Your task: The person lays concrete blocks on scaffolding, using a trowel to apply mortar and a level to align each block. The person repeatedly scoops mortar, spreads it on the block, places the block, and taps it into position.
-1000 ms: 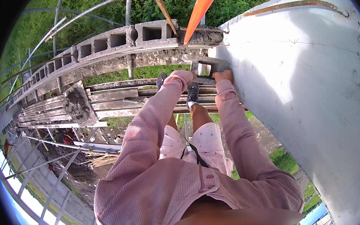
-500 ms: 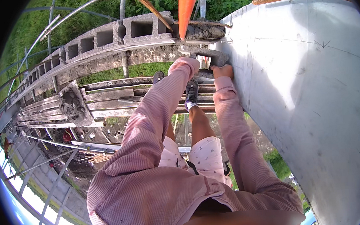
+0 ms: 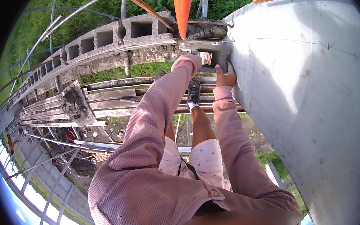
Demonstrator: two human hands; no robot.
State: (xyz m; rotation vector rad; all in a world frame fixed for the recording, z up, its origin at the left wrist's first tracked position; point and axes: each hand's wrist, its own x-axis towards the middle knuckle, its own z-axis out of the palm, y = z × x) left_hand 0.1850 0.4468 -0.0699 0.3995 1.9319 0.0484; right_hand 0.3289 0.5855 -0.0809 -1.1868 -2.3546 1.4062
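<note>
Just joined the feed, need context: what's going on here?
A person standing on planks has their right hand against the near right corner of a grey hollow block, beside a large pale panel. The left sleeve reaches the block's left end, hiding that hand. A row of similar blocks runs off to the left.

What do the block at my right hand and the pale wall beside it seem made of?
The block at your right hand looks like rough, unpainted concrete: grey and grainy. The pale wall may be smooth concrete, even and scuffed, but painted sheet is possible.
</note>
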